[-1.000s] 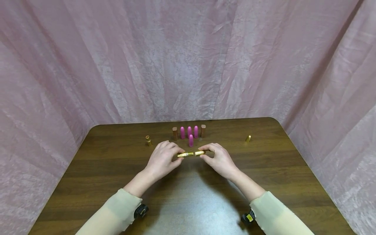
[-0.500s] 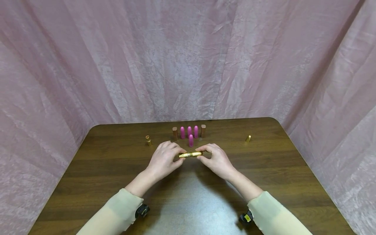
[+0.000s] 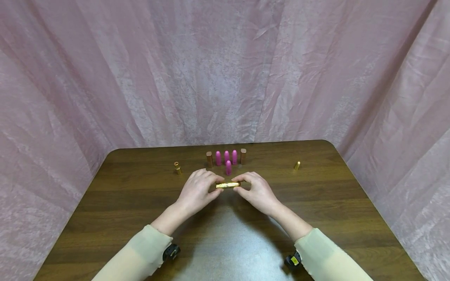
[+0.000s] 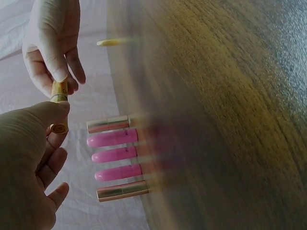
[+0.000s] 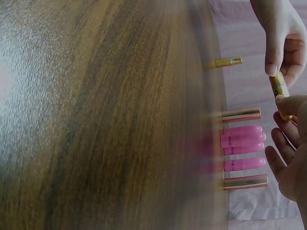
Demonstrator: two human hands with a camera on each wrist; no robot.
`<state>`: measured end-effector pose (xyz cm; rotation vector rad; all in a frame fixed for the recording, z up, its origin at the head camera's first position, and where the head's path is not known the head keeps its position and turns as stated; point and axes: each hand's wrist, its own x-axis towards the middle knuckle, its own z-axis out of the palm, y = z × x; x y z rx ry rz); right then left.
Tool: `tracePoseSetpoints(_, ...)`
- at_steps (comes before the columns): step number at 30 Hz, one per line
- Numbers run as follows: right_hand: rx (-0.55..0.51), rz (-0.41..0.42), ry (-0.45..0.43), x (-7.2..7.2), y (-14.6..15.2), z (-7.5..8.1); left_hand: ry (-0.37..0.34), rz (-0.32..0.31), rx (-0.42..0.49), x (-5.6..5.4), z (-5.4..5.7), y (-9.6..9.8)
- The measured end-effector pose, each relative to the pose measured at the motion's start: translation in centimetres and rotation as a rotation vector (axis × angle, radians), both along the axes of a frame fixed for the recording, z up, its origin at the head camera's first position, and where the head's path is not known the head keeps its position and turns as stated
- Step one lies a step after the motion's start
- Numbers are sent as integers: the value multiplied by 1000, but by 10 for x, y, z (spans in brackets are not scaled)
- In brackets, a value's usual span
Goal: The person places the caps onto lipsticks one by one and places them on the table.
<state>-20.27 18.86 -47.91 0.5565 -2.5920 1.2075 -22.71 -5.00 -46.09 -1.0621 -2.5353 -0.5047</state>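
A shiny gold lipstick tube (image 3: pixel 227 185) lies level between my two hands, above the table. My left hand (image 3: pixel 195 193) pinches its left end between thumb and fingers. At the other end, the thumb and fingers of my right hand (image 3: pixel 258 195) pinch the lipstick's cap. In the left wrist view the cap and base of the tube (image 4: pixel 59 91) meet, with a thin band visible where they join. Just beyond the hands stand several pink bullet-shaped tubes (image 3: pixel 228 168), flanked by two rose-gold tubes, one on the left (image 3: pixel 209 159) and one on the right (image 3: pixel 243 157).
On the left of the brown wooden table (image 3: pixel 123 195) stands an uncapped gold lipstick base (image 3: pixel 177 168). A small gold cap (image 3: pixel 297 166) stands far to the right. Pink curtains (image 3: pixel 225 78) hang behind the table and at both sides.
A second ago the gold cap and base were apart. My right hand has moved left, bringing the cap onto the base, and the visible tube has become shorter. The standing tubes have not moved.
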Motion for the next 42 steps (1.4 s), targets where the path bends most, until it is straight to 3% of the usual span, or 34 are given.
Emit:
tracePoseSetpoints(23, 0, 17, -12, 0, -1, -1, 29, -31, -8, 1, 1, 2)
tracePoseSetpoints(32, 5, 39, 14, -1, -2, -3, 11, 10, -54, 1, -5, 3)
tracePoseSetpoints(42, -5, 51, 34, -1, -7, -1, -67, 62, -65, 2, -12, 7)
